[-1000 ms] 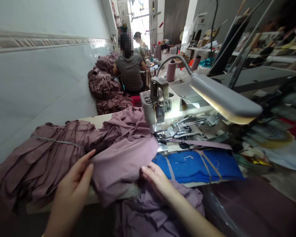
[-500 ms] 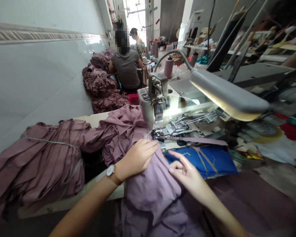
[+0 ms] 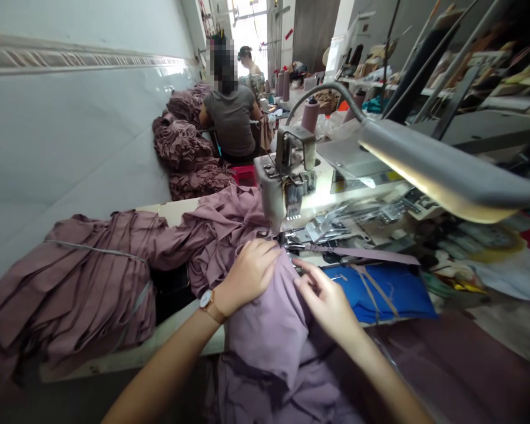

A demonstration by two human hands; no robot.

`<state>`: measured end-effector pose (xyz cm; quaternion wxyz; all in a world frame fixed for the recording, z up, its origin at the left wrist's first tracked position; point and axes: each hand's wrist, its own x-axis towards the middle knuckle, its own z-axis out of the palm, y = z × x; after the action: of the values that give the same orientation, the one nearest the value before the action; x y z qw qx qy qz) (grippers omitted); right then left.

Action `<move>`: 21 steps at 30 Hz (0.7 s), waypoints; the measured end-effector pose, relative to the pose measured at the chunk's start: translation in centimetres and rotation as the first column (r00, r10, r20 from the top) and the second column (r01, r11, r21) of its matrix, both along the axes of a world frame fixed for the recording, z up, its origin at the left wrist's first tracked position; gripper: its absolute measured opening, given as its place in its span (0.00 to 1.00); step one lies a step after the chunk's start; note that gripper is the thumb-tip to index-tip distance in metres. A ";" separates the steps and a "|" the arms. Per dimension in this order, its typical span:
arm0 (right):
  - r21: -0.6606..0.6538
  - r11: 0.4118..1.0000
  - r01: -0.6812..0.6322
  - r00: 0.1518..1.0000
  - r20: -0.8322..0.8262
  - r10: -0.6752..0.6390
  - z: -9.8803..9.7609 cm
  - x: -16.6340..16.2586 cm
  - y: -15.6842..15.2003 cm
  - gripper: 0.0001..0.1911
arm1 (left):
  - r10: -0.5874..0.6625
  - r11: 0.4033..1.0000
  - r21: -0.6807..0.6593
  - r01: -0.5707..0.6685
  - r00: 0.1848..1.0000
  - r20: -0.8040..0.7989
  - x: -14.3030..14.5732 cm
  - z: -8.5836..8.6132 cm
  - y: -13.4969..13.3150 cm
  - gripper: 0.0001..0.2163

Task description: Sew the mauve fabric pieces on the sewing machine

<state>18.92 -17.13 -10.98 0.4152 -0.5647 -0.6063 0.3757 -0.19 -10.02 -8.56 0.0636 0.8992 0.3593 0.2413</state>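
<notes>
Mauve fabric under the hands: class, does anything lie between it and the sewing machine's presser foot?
Nothing visible does. The left hand and right hand rest on the mauve fabric, whose edge reaches the presser foot; the blue cloth lies aside, rightward.

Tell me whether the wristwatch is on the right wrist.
No, the wristwatch sits on the wrist of the left hand, which rests on the mauve fabric; the right hand has a bare wrist.
</notes>
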 end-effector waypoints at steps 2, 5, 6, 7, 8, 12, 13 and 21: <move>-0.027 0.999 0.047 0.994 -0.099 -0.049 -0.4 0.5 -1.0 0.16 | -0.015 0.999 0.053 0.014 1.000 0.006 -0.2 0.3 -0.2 0.16; -0.150 0.989 0.018 0.959 -0.278 -0.060 -1.1 1.1 -1.8 0.16 | 0.042 0.992 0.120 -0.050 0.997 0.064 -0.4 1.5 -3.4 0.13; -0.192 0.981 -0.026 0.940 -0.339 -0.041 -1.3 1.3 -1.9 0.16 | 0.088 0.992 0.082 -0.095 0.992 0.086 -0.5 2.0 -5.1 0.11; -0.221 0.972 -0.075 0.918 -0.396 -0.019 -1.5 1.4 -1.9 0.16 | 0.157 0.988 -0.014 -0.156 0.983 0.099 -0.7 2.2 -7.0 0.11; -0.234 0.965 -0.121 0.895 -0.447 0.004 -1.7 1.4 -1.9 0.15 | 0.218 0.963 -0.177 -0.203 0.974 0.069 -0.8 2.2 -8.8 0.14; -0.220 0.941 -0.257 0.772 -0.633 0.063 -2.0 0.7 -2.0 0.08 | 0.429 0.255 -0.957 -0.142 0.903 -0.020 -0.9 -0.7 -13.8 0.30; -0.206 0.932 -0.297 0.724 -0.686 0.079 -1.9 0.4 -2.0 0.08 | 0.505 -0.002 -1.000 0.014 0.863 0.011 -0.7 -1.8 -14.3 0.32; -0.060 0.828 -0.558 0.501 -0.820 0.278 -0.1 -2.6 -1.5 0.16 | 0.852 0.220 -0.900 0.376 0.376 0.365 -0.8 -1.1 -13.1 0.16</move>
<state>16.29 -18.68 -11.08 0.4342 -0.2352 -0.4134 0.7650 -0.98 -23.14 -9.65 0.7052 0.2877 0.5024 0.4094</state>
